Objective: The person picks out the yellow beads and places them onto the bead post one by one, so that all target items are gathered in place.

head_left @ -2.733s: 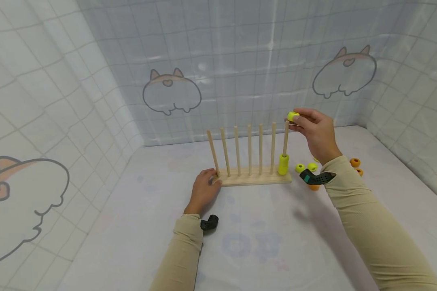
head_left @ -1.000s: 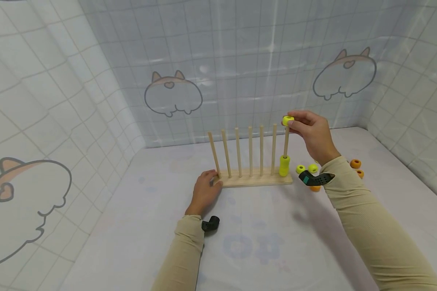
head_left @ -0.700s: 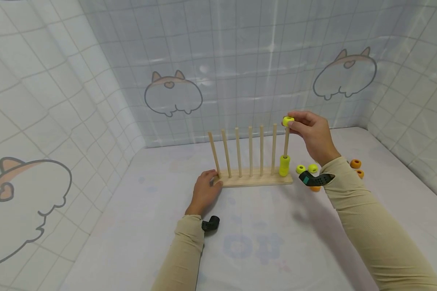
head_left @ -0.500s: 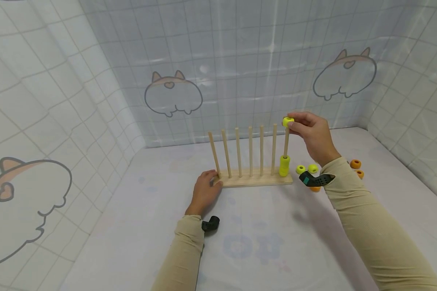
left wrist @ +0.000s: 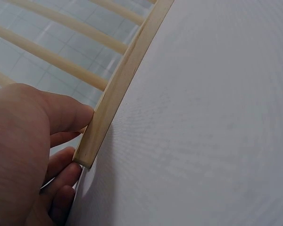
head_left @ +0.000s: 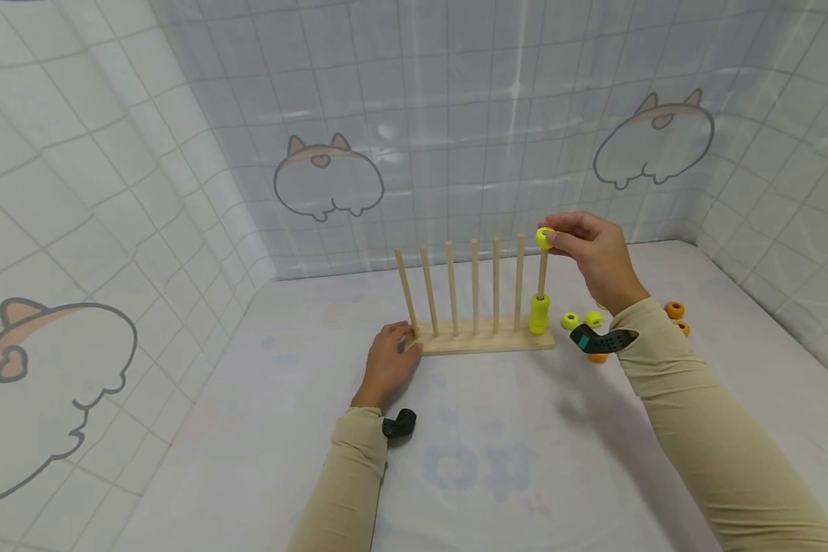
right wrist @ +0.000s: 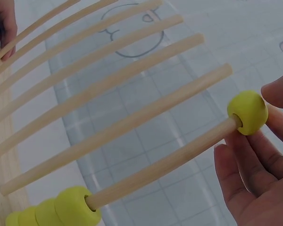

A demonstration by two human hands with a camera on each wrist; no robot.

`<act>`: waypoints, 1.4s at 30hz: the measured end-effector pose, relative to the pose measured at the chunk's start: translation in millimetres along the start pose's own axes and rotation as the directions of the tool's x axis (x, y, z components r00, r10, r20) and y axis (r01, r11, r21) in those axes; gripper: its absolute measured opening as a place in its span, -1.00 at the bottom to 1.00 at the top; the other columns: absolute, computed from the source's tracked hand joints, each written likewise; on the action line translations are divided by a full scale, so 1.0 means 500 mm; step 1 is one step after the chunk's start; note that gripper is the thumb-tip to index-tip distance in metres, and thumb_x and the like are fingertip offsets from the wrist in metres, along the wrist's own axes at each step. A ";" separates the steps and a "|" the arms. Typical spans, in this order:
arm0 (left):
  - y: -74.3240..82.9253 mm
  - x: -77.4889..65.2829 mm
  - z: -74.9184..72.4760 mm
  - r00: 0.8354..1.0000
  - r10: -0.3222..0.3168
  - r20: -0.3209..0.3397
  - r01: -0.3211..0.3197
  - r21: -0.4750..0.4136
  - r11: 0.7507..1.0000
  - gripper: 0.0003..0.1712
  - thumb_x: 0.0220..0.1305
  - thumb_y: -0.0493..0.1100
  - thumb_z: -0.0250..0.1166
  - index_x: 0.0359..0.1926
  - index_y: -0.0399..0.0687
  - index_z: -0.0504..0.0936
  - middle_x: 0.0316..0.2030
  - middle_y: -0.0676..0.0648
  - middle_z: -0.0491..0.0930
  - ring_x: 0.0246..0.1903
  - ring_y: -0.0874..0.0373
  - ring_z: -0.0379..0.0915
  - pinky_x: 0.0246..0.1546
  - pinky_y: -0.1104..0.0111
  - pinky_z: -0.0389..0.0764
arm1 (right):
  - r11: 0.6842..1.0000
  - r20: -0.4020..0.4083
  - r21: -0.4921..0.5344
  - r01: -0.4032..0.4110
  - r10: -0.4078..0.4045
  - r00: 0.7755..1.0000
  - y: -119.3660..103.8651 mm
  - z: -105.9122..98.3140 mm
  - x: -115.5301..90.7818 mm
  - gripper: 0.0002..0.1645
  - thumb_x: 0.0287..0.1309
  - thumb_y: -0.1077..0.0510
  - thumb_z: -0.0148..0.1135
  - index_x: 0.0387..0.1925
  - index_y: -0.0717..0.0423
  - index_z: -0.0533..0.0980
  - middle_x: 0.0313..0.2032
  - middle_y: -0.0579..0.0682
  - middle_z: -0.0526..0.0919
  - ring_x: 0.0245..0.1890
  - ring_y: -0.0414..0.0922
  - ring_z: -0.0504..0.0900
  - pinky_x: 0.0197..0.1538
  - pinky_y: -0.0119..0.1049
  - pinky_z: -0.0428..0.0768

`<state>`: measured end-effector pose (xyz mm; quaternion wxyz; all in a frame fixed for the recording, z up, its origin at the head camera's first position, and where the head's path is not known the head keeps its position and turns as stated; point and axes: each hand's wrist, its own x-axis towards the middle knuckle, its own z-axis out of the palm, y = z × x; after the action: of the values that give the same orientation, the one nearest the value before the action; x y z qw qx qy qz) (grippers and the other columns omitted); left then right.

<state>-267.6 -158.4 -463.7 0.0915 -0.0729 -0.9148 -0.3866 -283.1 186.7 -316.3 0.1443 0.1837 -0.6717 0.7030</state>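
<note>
My right hand (head_left: 596, 257) was raised at the right end of the wooden rack, and it was pinching one yellow bead (right wrist: 250, 110) lightly between the thumb and the fingers. This bead was at the top of the rightmost peg (right wrist: 165, 165), with the tip of the peg inside its hole. Below it, a part of the peg was bare, and then a stack of yellow beads (head_left: 539, 314) sat at the foot, touching one another; how many they were, I could not tell surely.

My left hand (head_left: 389, 364) was holding the left end of the wooden base (head_left: 479, 344), the thumb on its near edge and the other fingers around the end. The base lay on the pale cloth (head_left: 248, 429), and the six other pegs (head_left: 474, 287) stood bare in one row.

Just to the right of the rack lay loose yellow beads (head_left: 570, 320). Near my right wrist were orange beads (head_left: 675, 310), one of them partly hidden behind the dark wrist device (head_left: 602, 340).
</note>
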 end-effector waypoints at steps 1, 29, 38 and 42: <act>0.000 0.000 0.000 1.000 0.001 -0.001 -0.001 0.001 1.000 -0.50 0.33 -0.10 0.27 0.24 -0.19 0.58 0.30 -0.15 0.42 0.34 -0.13 0.25 0.34 -0.02 0.26 | 1.000 0.001 -0.004 0.001 -0.001 1.000 0.001 -0.001 0.000 -0.59 0.27 0.20 0.35 0.05 0.40 0.54 -0.01 0.14 0.64 -0.06 -0.05 0.62 0.00 -0.34 0.63; 0.005 -0.001 0.002 1.000 -0.006 0.000 0.006 0.009 1.000 -0.51 0.33 -0.09 0.26 0.23 -0.17 0.60 0.30 -0.13 0.43 0.34 -0.12 0.25 0.34 -0.01 0.26 | 0.989 -0.114 0.042 -0.139 0.143 0.983 0.080 -0.074 -0.082 -0.57 0.31 0.13 0.32 0.09 0.32 0.52 -0.10 0.07 0.69 -0.11 -0.12 0.70 -0.06 -0.39 0.66; 0.003 0.000 0.001 1.000 -0.015 -0.003 0.015 0.007 1.000 -0.51 0.33 -0.09 0.28 0.23 -0.18 0.59 0.30 -0.13 0.43 0.35 -0.11 0.25 0.34 0.01 0.26 | 0.972 -0.115 -0.034 -0.231 0.226 0.967 0.103 -0.108 -0.103 -0.50 0.33 0.05 0.29 0.15 0.28 0.48 -0.05 0.03 0.67 -0.09 -0.18 0.69 -0.04 -0.41 0.64; 0.003 -0.001 0.000 1.000 -0.021 -0.001 0.021 0.001 1.000 -0.50 0.34 -0.09 0.28 0.24 -0.18 0.59 0.31 -0.12 0.42 0.35 -0.11 0.25 0.34 0.00 0.26 | 0.960 -0.125 -0.083 -0.267 0.256 0.959 0.114 -0.122 -0.108 -0.50 0.35 0.04 0.27 0.16 0.27 0.46 -0.07 -0.03 0.69 -0.10 -0.22 0.69 -0.05 -0.42 0.65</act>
<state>-266.7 -157.5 -463.1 0.0880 -0.0630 -0.9157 -0.3870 -264.4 246.7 -393.6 0.0965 0.0457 -0.7149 0.6910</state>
